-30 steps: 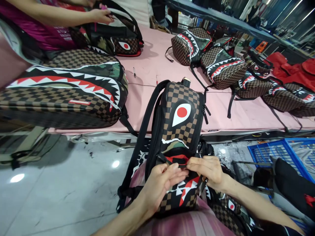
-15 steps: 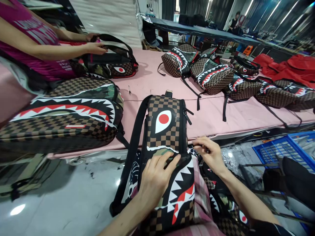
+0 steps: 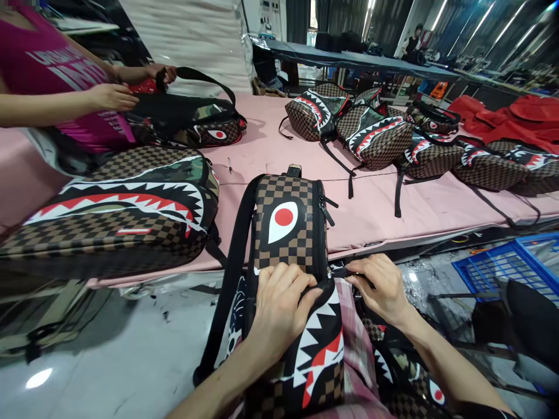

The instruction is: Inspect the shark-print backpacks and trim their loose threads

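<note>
Even light covers my left hand [image 3: 283,305] and right hand [image 3: 379,286]; 1 white glare patch marks the floor [image 3: 109,355]; the upper-right corner darkens.

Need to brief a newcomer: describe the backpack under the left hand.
Find the long pink table, then its near edge at centre. The checkered backpack there, under the left hand, stands out from neighbours: it shows the largest red-centred eye in view.

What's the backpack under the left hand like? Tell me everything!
The backpack looks leathery, with brown and black checks, a white eye with a red centre and jagged white teeth. A black strap runs along its left; zipper pulls hang near its far end. It stretches forward, near end over plaid cloth, far end at the pink table. The left hand rests on it; the right hand pinches a dark tab at its side.
</note>
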`<control>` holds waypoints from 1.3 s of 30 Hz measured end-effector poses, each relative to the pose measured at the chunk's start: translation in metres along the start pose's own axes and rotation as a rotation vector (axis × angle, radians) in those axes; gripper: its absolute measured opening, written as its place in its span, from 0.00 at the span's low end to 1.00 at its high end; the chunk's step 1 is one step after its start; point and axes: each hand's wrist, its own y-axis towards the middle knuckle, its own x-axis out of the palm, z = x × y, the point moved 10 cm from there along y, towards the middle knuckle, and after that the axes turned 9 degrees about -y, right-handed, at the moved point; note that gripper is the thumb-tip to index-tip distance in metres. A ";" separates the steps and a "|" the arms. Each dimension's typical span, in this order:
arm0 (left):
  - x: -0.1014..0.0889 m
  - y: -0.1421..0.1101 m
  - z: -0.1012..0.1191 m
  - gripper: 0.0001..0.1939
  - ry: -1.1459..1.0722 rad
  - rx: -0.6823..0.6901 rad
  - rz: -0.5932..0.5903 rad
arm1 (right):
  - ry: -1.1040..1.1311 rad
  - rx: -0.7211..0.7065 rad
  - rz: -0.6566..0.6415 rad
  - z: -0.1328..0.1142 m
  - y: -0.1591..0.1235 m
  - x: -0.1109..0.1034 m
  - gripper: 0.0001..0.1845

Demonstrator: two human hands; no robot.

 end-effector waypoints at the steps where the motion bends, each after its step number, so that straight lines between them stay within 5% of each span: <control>1: -0.001 -0.001 0.000 0.06 -0.006 -0.003 0.005 | -0.004 -0.026 0.009 -0.002 0.000 0.000 0.04; 13: -0.003 -0.003 -0.003 0.05 -0.016 -0.015 0.029 | 0.028 -0.116 -0.026 -0.006 0.009 0.010 0.04; 19: -0.003 -0.004 -0.005 0.06 -0.024 -0.022 0.034 | 0.158 -0.016 -0.023 0.007 0.007 0.006 0.06; 35: -0.001 -0.002 -0.003 0.06 -0.018 -0.020 0.051 | 0.168 -0.046 -0.049 0.000 0.009 0.016 0.04; 39: -0.019 -0.008 -0.015 0.05 0.009 0.038 0.096 | 0.358 0.175 -0.075 0.026 0.008 0.034 0.06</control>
